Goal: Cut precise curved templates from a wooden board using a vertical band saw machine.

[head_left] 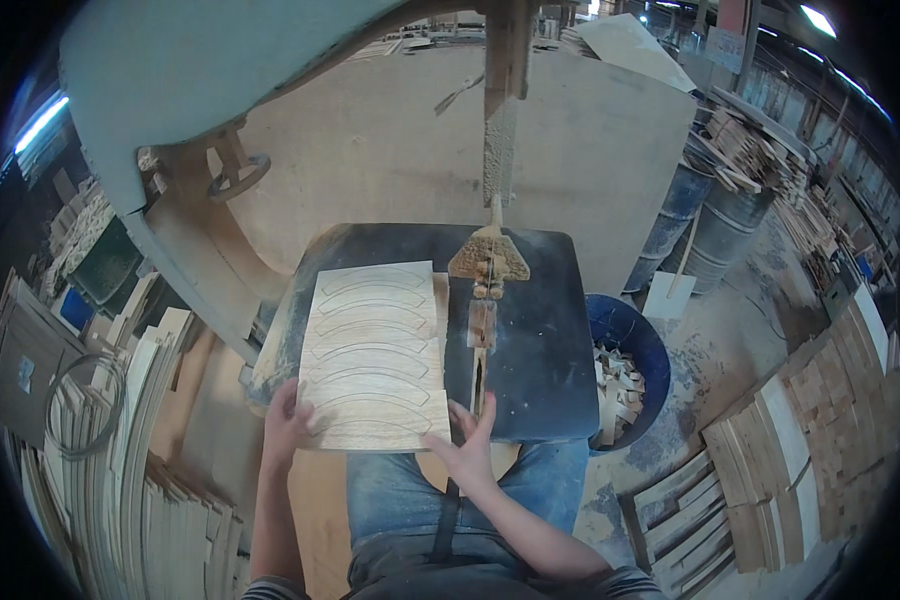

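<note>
A pale wooden board (370, 350) marked with several curved outlines lies flat on the dark table (545, 370) of a band saw. At its near left corner, my left hand (286, 418) grips the edge with the fingers curled. My right hand (466, 445) holds the near right corner, thumb over the top and fingers along the side. Those fingers lie close to the slot in the table. A dusty blade guide (489, 258) sits over the table, right of the board. Another wood edge shows beneath the board on its right side; how many layers there are I cannot tell.
To the right of the table stands a blue tub (655, 375) of wood offcuts. Metal drums (715, 235) and stacked wood blocks (820, 420) are farther right. Long wooden strips (170, 500) are piled at left. The saw's pale green frame (200, 70) arches overhead.
</note>
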A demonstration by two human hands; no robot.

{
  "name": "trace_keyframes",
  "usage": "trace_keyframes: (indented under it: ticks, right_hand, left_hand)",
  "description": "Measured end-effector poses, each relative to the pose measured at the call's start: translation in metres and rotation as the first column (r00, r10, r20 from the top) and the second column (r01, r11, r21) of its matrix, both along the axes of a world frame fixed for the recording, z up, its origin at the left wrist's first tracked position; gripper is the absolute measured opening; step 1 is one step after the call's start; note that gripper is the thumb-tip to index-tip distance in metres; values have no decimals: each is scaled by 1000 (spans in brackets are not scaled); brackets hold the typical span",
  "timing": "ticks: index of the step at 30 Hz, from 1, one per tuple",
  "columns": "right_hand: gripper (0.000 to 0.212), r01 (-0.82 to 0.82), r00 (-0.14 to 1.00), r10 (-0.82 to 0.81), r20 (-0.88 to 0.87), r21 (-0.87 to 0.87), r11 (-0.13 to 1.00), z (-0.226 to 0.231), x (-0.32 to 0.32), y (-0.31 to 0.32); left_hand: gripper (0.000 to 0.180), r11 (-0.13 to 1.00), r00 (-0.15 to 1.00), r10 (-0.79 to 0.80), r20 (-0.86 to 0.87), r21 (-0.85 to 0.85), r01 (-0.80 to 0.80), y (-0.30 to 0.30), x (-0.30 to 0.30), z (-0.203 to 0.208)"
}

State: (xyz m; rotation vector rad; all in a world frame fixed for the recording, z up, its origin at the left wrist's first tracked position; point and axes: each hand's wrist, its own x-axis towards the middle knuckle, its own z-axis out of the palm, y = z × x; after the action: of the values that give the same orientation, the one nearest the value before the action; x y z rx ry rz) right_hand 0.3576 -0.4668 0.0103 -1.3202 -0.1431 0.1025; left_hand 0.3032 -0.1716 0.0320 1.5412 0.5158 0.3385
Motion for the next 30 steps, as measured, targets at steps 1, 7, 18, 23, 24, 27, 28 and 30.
trace_keyframes:
  ticks: [1,7,18,23,24,27,28,30]
  right_hand:
    - [112,-67,996,73,56,-113,991,-4,-2,-7]
    - [113,-17,975,99,199,-381,924,-7,-10,-15]
    - [94,87,950,89,301,-524,847,-25,-6,-10]
    - [83,299,835,80,545,-571,765,-36,-10,-6]
    - [83,273,863,96,496,-618,737,-33,-11,-6]
    - [82,250,894,84,441,-645,722,-37,-6,-4]
    - [81,284,877,54,477,-605,744,-38,-1,-3]
    - [80,311,866,15,500,-562,767,-40,1,-2]
  left_hand:
    - [74,989,992,-125,28,88,122,-1,-11,-1]
    - [106,895,973,-229,-5,392,213,-23,-35,-3]
    - [68,791,970,-59,-236,581,190,-16,-26,8]
    - [55,757,975,-64,-213,626,186,1,-19,-11]
    - [52,723,977,-96,-192,661,201,2,-17,-8]
    - [49,742,969,-86,-233,635,218,-18,-4,23]
    - [49,783,967,-34,-253,595,183,-25,-3,31]
    - [49,779,959,-27,-281,596,196,-25,-7,24]
